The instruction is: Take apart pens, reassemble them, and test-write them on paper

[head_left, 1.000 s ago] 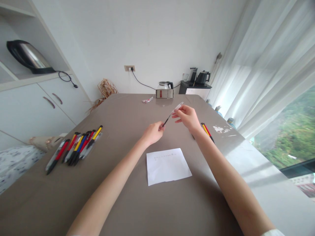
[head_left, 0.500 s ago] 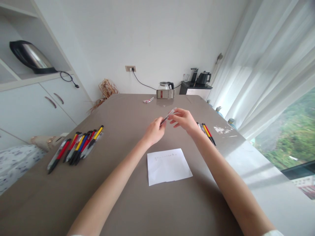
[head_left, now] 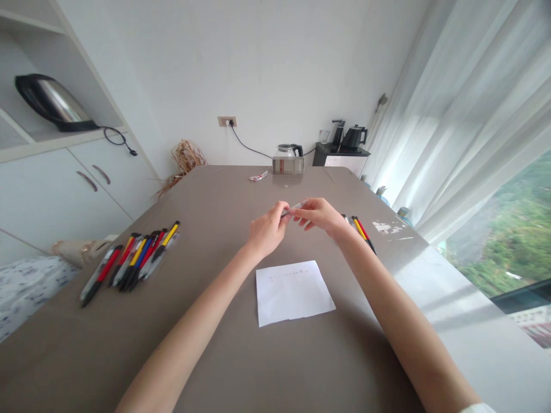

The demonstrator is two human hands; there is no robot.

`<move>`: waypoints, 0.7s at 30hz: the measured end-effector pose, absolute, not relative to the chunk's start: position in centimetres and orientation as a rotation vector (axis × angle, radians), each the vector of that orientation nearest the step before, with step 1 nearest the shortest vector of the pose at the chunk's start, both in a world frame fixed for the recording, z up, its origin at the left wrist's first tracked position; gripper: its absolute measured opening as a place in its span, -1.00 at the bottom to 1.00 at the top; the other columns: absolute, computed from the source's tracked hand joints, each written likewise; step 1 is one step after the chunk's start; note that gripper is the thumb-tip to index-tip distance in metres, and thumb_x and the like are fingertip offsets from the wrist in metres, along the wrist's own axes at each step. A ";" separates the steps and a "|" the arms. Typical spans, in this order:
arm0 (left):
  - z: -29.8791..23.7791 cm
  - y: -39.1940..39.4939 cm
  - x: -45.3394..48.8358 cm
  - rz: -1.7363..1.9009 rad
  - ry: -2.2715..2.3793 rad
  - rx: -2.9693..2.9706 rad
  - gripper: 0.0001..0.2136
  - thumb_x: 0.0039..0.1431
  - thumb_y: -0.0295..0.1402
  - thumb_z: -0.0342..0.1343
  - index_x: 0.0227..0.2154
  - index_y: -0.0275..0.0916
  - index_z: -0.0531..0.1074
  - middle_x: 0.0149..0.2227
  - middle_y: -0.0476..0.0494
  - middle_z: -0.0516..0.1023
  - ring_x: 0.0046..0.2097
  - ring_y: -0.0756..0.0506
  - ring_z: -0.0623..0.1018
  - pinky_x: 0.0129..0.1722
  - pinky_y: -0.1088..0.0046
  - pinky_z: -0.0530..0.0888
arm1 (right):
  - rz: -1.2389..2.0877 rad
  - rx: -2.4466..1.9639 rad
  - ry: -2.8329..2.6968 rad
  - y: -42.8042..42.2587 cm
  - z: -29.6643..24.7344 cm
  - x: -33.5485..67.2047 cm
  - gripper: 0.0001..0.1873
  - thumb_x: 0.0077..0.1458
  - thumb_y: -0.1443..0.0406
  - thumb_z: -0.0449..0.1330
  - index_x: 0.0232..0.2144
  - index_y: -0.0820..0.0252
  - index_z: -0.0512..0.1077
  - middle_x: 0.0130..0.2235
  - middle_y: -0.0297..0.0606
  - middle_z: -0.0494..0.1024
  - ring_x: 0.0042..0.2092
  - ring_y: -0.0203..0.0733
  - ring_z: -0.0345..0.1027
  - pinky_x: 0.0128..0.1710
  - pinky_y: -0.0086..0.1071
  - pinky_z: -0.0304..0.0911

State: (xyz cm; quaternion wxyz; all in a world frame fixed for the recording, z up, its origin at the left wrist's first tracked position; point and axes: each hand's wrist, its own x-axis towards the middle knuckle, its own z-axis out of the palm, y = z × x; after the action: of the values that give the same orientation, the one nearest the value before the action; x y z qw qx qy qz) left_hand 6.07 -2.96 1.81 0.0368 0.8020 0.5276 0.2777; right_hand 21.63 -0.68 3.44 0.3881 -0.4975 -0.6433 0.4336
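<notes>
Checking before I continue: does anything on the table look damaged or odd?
Ragged white patches stand out against the brown table, near its right edge: peeling or scraps, I can't tell. A wrapper-like scrap looks stray at the far end.

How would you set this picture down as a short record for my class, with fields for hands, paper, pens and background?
Left hand: holding a pen
Right hand: holding the same pen, close beside the left
Paper: white sheet, faint writing, lying on the table
Left-side pens: loose group; red, yellow and blue among them
Right-side pens: a few, partly behind the right arm
Background: kettle on a shelf
</notes>
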 end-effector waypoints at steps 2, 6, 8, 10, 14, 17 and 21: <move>1.8 -2.9 6.1 0.875 1.659 2.456 -0.76 0.20 -0.20 -0.30 -0.14 -0.08 0.14 -0.21 -0.05 0.47 -0.27 -0.09 0.48 -0.44 0.46 0.26 | 1.110 -1.250 -1.635 -0.8 3.6 21.8 -0.65 -0.19 0.13 0.24 -0.41 0.30 0.40 -0.47 -0.18 0.47 -0.50 -0.33 0.32 -0.63 -0.52 0.26; 1.6 -2.6 5.9 0.921 1.694 2.437 -0.76 0.20 -0.18 -0.30 -0.16 -0.08 0.15 -0.24 -0.03 0.49 -0.29 -0.09 0.48 -0.47 0.47 0.23 | 1.060 -1.131 -1.558 -1.1 4.3 22.3 -0.59 -0.18 0.16 0.25 -0.26 0.26 0.34 -0.43 -0.21 0.47 -0.46 -0.32 0.34 -0.57 -0.49 0.30; 1.5 -2.5 5.8 0.943 1.686 2.436 -0.76 0.20 -0.17 -0.31 -0.17 -0.08 0.16 -0.26 -0.02 0.49 -0.31 -0.08 0.47 -0.48 0.48 0.22 | 1.037 -1.094 -1.538 -1.2 4.6 22.6 -0.62 -0.17 0.17 0.24 -0.29 0.27 0.34 -0.44 -0.22 0.46 -0.45 -0.32 0.34 -0.55 -0.50 0.29; 1.5 -2.5 5.7 0.951 1.675 2.442 -0.75 0.20 -0.17 -0.32 -0.18 -0.08 0.17 -0.26 -0.02 0.49 -0.31 -0.07 0.47 -0.48 0.48 0.22 | 1.020 -1.095 -1.540 -1.1 4.7 22.9 -0.66 -0.15 0.17 0.22 -0.33 0.28 0.35 -0.45 -0.22 0.45 -0.45 -0.33 0.33 -0.55 -0.50 0.29; 1.6 -2.5 5.6 0.914 1.664 2.443 -0.74 0.17 -0.13 -0.27 -0.19 -0.11 0.18 -0.28 -0.03 0.48 -0.31 -0.06 0.47 -0.46 0.48 0.24 | 0.983 -1.168 -1.610 -1.0 4.6 23.0 -0.72 -0.10 0.16 0.17 -0.39 0.27 0.34 -0.45 -0.22 0.44 -0.50 -0.34 0.30 -0.59 -0.49 0.25; 1.5 -2.5 5.6 0.880 1.666 2.456 -0.73 0.13 -0.12 -0.17 -0.17 -0.12 0.16 -0.32 -0.01 0.48 -0.32 -0.06 0.48 -0.46 0.48 0.25 | 0.891 -1.269 -1.703 -1.0 4.4 22.9 -0.73 -0.04 0.13 0.10 -0.50 0.26 0.32 -0.52 -0.27 0.41 -0.57 -0.38 0.25 -0.64 -0.52 0.16; 1.6 -2.6 5.6 0.839 1.654 2.521 -0.75 0.13 -0.14 -0.16 -0.17 -0.11 0.15 -0.36 0.02 0.49 -0.35 -0.07 0.48 -0.48 0.48 0.24 | 0.671 -1.441 -1.830 -1.1 4.2 22.6 -0.51 0.01 0.04 -0.02 -0.76 0.26 0.22 -0.75 -0.38 0.21 -0.70 -0.46 0.04 -0.66 -0.52 0.02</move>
State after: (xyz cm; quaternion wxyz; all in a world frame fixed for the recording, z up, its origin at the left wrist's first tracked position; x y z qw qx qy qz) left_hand 5.59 -2.63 1.62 0.0060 0.8056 0.5284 0.2680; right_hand 22.62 -1.12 4.25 0.3512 -0.5566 -0.7068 0.2594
